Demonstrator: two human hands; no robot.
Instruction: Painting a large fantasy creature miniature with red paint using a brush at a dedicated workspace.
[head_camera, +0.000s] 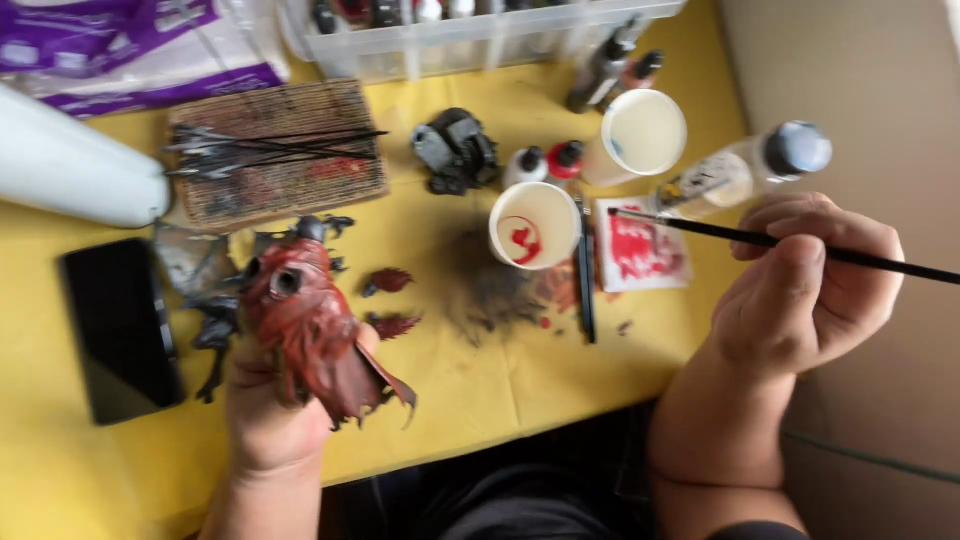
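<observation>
From the head view, the left hand (268, 405) is closed around a red model creature (310, 330), holding it up over the near edge of the yellow tabletop (470, 375). Just left of that hand lies a black phone (120, 330), and beyond it grey model parts (205, 290) and a brown mat (275, 150) with dark spiky pieces. The right hand (805, 290) pinches a thin black paintbrush (760, 240), its tip over a white tile smeared red (640, 255). Left of the brush tip stands a white cup with red paint (535, 225); between cup and tile lies a second brush (586, 275). Beyond are another white cup (643, 135), a clear bottle (750, 170) and a grey model (455, 150).
</observation>
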